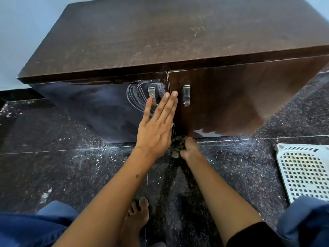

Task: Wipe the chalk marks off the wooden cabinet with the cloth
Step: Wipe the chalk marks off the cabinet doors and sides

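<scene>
The left hand (156, 125) lies flat against the front of the cabinet (160, 38), fingers straight and together, the palm pressed over the seam between the two doors. Its fingertips reach up between the two metal handles, the left handle (152, 95) just beside the little finger and the right handle (186, 95) a little apart. Chalk marks (137, 97) (curved white loops) show on the left door, beside and partly under that hand. The right hand (189, 148) is lower, at the foot of the cabinet by the floor (71, 166), its fingers curled round a dark bunched cloth (177, 145). The cloth sits at the bottom of the door seam. White dust speckles the dark floor. A white perforated basket (302, 170) lies on the floor to the right, well apart.
</scene>
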Demonstrator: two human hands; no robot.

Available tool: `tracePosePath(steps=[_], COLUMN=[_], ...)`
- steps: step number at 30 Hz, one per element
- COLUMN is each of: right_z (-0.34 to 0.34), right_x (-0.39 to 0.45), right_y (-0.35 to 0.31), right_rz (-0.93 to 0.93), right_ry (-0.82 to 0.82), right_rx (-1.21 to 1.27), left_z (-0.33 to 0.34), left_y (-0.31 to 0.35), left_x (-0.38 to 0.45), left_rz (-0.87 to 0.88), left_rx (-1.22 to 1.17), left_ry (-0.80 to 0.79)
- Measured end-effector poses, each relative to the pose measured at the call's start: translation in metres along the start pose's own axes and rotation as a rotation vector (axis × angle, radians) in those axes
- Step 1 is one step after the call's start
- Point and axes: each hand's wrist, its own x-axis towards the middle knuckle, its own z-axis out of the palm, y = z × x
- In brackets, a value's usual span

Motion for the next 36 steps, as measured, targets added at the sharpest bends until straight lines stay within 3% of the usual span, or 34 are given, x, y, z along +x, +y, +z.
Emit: tracePosePath(steps=[4,8,12,15,18,21,24,29,33,36], right_z=[-0.023,0.006,0.031,0.013,-0.003,0.01,0.028,0.0,-0.009,0.003], right_x=[0.009,-0.012,-0.024,-0.017,-0.006,-0.008,-0.016,-0.011,0.001,-0.003], right_y=[-0.03,-0.013,0.018,0.001,-0.022,-0.017,0.005,-0.016,-0.033,-0.015], right_rz=[-0.142,-0.409,-0.356,-0.269,-0.354,-0.494,-0.543,-0.299,-0.456,-0.574], right_ry=[0.236,0.247,0.124,0.157,0.25,0.318,0.273,0.213,0.41,0.391], right_rx=[0.202,0.189,0.134,0.19,0.234,0.086,-0.081,0.168,0.08,-0.135], left_z=[0.001,0.001,0.001,-0.001,-0.002,-0.001,0.001,0.001,0.002,0.003], left_y=[0.005,0.011,0.01,0.01,0.014,0.02,0.023,0.025,0.027,0.029], left_x=[0.001,0.001,0.001,0.0,-0.001,-0.002,-0.002,-0.002,0.0,0.0], left_rz=[-0.02,-0.056,-0.046,-0.049,-0.03,-0.006,-0.019,-0.038,-0.055,-0.07], left_rx=[-0.023,0.003,0.064,0.035,0.018,0.024,0.04,-0.012,-0.037,-0.03], left_ry=[0.006,0.004,-0.001,0.012,0.021,-0.013,-0.05,-0.059,-0.068,-0.084])
